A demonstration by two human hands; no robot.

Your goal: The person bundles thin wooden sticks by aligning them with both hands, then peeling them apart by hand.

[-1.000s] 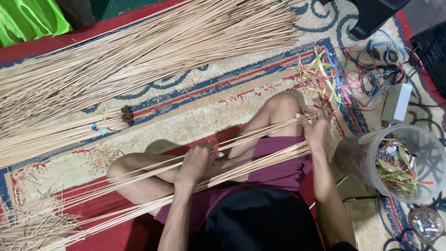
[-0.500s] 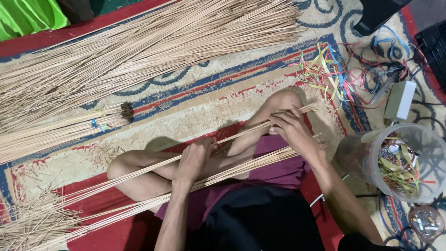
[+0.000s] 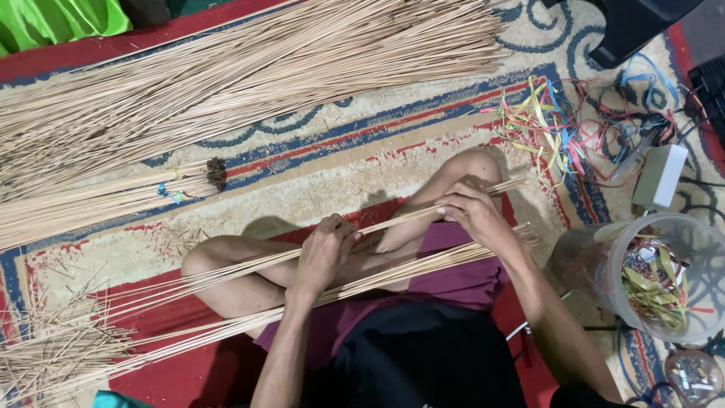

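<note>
Single view only, head camera, looking steeply down at the wearer's own lap and the patterned rug [image 3: 317, 162] in front. Close range: forearms enter from the bottom edge, left hand [image 3: 326, 253] centre frame, right hand [image 3: 472, 215] right of centre. Folded legs fill the lower middle. Far floor runs along the top of the frame; a clear plastic tub [image 3: 664, 276] sits at the right edge. No second view, so no shared area.
</note>
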